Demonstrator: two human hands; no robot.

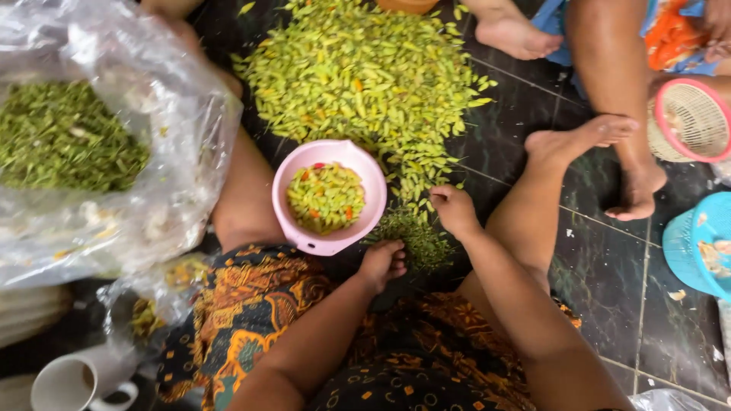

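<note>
A large heap of small yellow-green chillies [365,72] lies on the dark tiled floor ahead of me. My right hand [453,209] reaches to the near edge of the heap, fingers curled on a chilli. My left hand [382,262] is closed beside a small pile of green stems [415,240], just below a pink plastic bowl [358,164] that holds picked chillies, a few of them red or orange. Whether my left hand holds anything is hidden.
A clear plastic bag [175,152] full of green stems sits at the left. Another person's legs and feet [609,144] are at the right, with a pink-rimmed basket [689,122] and a blue basket [697,243]. A white mug [76,380] stands at bottom left.
</note>
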